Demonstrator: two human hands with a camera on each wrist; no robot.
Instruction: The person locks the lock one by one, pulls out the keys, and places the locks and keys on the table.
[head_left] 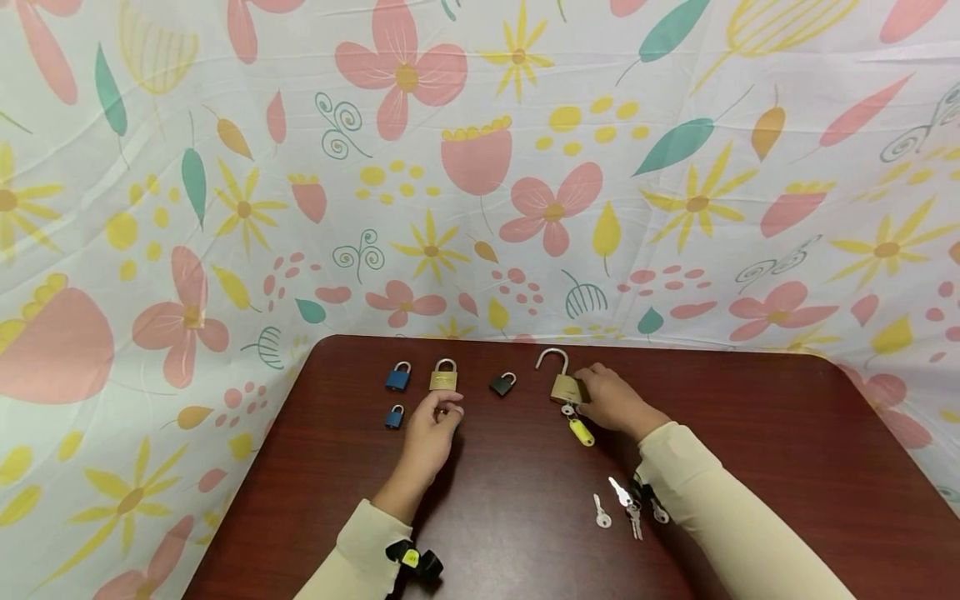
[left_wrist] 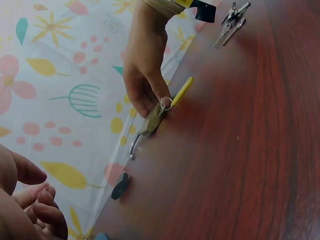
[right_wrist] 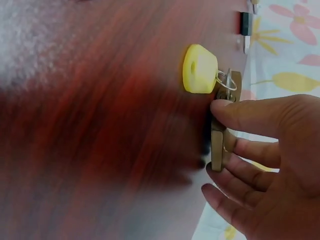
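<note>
My right hand (head_left: 613,402) grips a large brass padlock (head_left: 566,389) by its body, thumb on one side and fingers on the other. Its shackle stands open. A key sits in the bottom of the lock, and a yellow key tag (right_wrist: 201,70) hangs from it by a ring. Just in front of a smaller brass padlock (head_left: 443,381) hovers my left hand (head_left: 432,432), its fingers loosely bent with nothing visible in them. Between the two brass padlocks lies a small black padlock (head_left: 502,384).
Left of my left hand lie a blue padlock (head_left: 398,379) and a smaller blue padlock (head_left: 394,417). A loose key (head_left: 602,512) and several other keys (head_left: 622,492) lie near my right forearm, partly hidden by it. Behind the table (head_left: 517,533) hangs a flowered cloth (head_left: 480,225).
</note>
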